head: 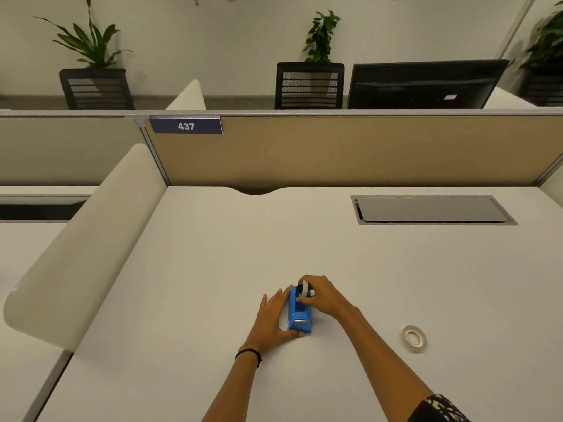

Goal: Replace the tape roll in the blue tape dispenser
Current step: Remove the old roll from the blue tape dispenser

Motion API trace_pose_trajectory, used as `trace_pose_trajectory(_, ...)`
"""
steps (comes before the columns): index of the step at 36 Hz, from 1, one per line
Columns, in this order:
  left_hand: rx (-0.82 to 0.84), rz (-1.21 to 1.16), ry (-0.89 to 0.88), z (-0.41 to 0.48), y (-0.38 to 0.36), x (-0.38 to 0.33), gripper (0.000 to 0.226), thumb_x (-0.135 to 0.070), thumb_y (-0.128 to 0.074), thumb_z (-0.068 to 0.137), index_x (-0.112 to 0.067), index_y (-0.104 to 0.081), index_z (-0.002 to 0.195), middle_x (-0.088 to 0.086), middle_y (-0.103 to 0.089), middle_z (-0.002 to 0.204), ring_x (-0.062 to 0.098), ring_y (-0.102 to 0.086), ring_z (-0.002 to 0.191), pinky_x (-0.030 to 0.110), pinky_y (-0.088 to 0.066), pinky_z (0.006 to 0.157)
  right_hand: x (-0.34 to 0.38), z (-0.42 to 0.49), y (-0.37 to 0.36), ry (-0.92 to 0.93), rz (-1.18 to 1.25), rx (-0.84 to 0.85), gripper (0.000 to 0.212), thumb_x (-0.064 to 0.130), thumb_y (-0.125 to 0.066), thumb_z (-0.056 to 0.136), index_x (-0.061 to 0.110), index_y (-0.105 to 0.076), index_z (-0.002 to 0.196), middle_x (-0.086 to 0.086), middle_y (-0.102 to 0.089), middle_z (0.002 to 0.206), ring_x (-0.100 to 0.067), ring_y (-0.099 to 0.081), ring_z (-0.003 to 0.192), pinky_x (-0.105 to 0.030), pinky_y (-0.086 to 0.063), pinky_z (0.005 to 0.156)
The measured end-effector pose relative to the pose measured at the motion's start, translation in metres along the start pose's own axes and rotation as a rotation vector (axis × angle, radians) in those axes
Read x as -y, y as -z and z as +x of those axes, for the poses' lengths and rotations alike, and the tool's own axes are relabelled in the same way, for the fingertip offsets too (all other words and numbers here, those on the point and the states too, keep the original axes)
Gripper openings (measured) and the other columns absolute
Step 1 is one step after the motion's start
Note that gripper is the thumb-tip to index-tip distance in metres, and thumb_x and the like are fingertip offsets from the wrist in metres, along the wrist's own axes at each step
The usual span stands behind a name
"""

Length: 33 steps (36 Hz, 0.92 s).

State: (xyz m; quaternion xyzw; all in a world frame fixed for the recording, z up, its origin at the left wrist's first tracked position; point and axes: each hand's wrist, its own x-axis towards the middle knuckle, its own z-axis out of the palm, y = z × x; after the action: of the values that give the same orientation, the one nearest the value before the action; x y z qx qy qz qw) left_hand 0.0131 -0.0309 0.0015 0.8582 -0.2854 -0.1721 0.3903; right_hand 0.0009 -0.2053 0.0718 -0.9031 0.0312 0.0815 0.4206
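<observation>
Lower centre: blue tape dispenser (pixel 300 312) on counter (pixel 213 254) | left hand (pixel 274 318) braces its left side, fingers straight | right hand (pixel 323 295) pinches tape roll (pixel 303 288) at its far end | 2nd roll (pixel 413 338) lies flat, lower right, well apart

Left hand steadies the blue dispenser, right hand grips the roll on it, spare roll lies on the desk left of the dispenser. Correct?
One slip: the spare roll lies on the desk right of the blue dispenser, not left, as the head view shows. The rest holds: the left hand steadies it and the right hand grips the mounted roll.
</observation>
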Motion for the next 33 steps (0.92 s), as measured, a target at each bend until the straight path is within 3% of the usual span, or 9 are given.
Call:
trace_pose_trajectory(10, 0.012, 0.025, 0.0, -0.001, 0.001, 0.0, 0.093, -0.065, -0.061, 0.072, -0.038, -0.007, 0.143, -0.014, -0.019, 0.153, -0.003, -0.004, 0.138, 0.033, 0.009, 0.116, -0.007, 0.0, -0.002, -0.012, 0.013, -0.031, 0.018, 0.01, -0.07, 0.075, 0.004, -0.058, 0.088, -0.016, -0.066, 0.088, -0.019, -0.055, 0.074, -0.04, -0.053, 0.076)
trace_pose_trajectory(16, 0.019, 0.035, 0.006, -0.002, 0.001, -0.001, 0.095, -0.065, -0.06, 0.073, -0.033, -0.008, 0.145, -0.012, -0.017, 0.155, -0.005, -0.002, 0.137, 0.033, 0.008, 0.117, -0.007, -0.003, -0.003, -0.031, -0.014, -0.01, 0.031, 0.015, -0.069, 0.078, 0.009, -0.056, 0.106, -0.012, -0.066, 0.102, -0.025, -0.06, 0.092, -0.039, -0.053, 0.083)
trace_pose_trajectory(19, 0.057, 0.002, 0.031, -0.002, 0.004, -0.002, 0.099, -0.065, -0.062, 0.071, -0.032, -0.005, 0.145, -0.013, -0.012, 0.155, -0.002, -0.002, 0.14, 0.031, 0.01, 0.116, -0.006, -0.005, -0.001, -0.023, 0.013, 0.027, 0.039, 0.014, -0.066, 0.081, 0.014, -0.051, 0.117, -0.009, -0.062, 0.114, -0.023, -0.057, 0.102, -0.035, -0.05, 0.088)
trace_pose_trajectory(24, 0.16, -0.078, 0.123, -0.003, 0.014, -0.01, 0.099, -0.056, -0.064, 0.075, -0.029, 0.0, 0.145, -0.008, -0.012, 0.156, 0.01, -0.009, 0.144, 0.036, 0.008, 0.116, -0.004, -0.013, 0.005, -0.006, 0.056, 0.013, 0.042, 0.009, -0.063, 0.082, 0.021, -0.05, 0.12, -0.005, -0.061, 0.116, -0.017, -0.056, 0.103, -0.031, -0.051, 0.089)
trace_pose_trajectory(26, 0.139, -0.173, 0.207, -0.005, 0.016, -0.018, 0.092, -0.058, -0.058, 0.078, -0.031, -0.002, 0.145, -0.006, -0.015, 0.156, 0.013, -0.012, 0.144, 0.038, 0.001, 0.118, -0.002, -0.017, 0.009, 0.009, 0.052, -0.016, 0.043, 0.01, -0.065, 0.081, 0.024, -0.051, 0.119, 0.0, -0.061, 0.113, -0.013, -0.056, 0.099, -0.02, -0.05, 0.082)
trace_pose_trajectory(28, 0.073, -0.31, 0.29, -0.008, 0.019, -0.03, 0.081, -0.055, -0.055, 0.082, -0.032, -0.01, 0.146, -0.003, -0.02, 0.155, 0.016, -0.024, 0.141, 0.038, -0.017, 0.116, 0.0, -0.021, 0.015, 0.032, 0.052, -0.056, 0.044, 0.011, -0.068, 0.079, 0.027, -0.052, 0.117, 0.005, -0.06, 0.106, -0.009, -0.057, 0.087, -0.01, -0.048, 0.069)
trace_pose_trajectory(30, -0.027, -0.421, 0.321, -0.01, 0.022, -0.044, 0.068, -0.044, -0.054, 0.088, -0.03, -0.019, 0.144, 0.001, -0.028, 0.152, 0.016, -0.042, 0.128, 0.03, -0.034, 0.103, 0.003, -0.026, 0.019, 0.049, 0.052, -0.096, 0.045, 0.013, -0.069, 0.079, 0.03, -0.053, 0.117, 0.003, -0.058, 0.103, -0.006, -0.056, 0.076, -0.007, -0.046, 0.063)
trace_pose_trajectory(33, -0.155, -0.462, 0.305, -0.01, 0.026, -0.064, 0.055, -0.035, -0.053, 0.09, -0.026, -0.031, 0.14, 0.003, -0.04, 0.144, 0.014, -0.051, 0.113, 0.024, -0.04, 0.092, 0.006, -0.033, 0.021, 0.06, 0.07, -0.137, 0.046, 0.014, -0.069, 0.079, 0.029, -0.053, 0.118, -0.003, -0.059, 0.107, -0.01, -0.056, 0.078, -0.008, -0.046, 0.064)
